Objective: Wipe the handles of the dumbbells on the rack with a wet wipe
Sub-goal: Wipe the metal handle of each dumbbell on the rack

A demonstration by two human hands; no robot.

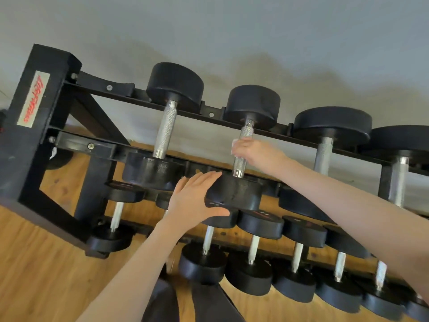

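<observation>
1. My right hand (pixel 254 152) is wrapped around the knurled steel handle (pixel 243 147) of the second dumbbell (pixel 243 156) from the rack's labelled end post (pixel 34 98), on the top tier.
2. A wet wipe (pixel 235 145) is pinched between that hand and the handle — only a pale edge of it shows at my fingers, on the side facing the end post.
3. My left hand (pixel 192 203) lies with fingers straight against the near black head (pixel 234 194) of that same dumbbell, thumb below the head's rim and fingers over its top edge; it grips nothing.
4. The far head (pixel 253 105) of this dumbbell sits on the rack's back rail (pixel 209 115), up against the grey wall (pixel 232 31).
5. Between this dumbbell and the end post stands the first top-tier dumbbell (pixel 166 129), its handle bare and untouched by either hand.
6. Away from the end post, past my right forearm, two more top-tier dumbbells follow — the nearer one (pixel 329 135) has a wider, flatter head.
7. Below the top tier, a lower row of smaller dumbbells (pixel 253 252) runs along the rack (pixel 97 182), over the wooden floor (pixel 46 275).
</observation>
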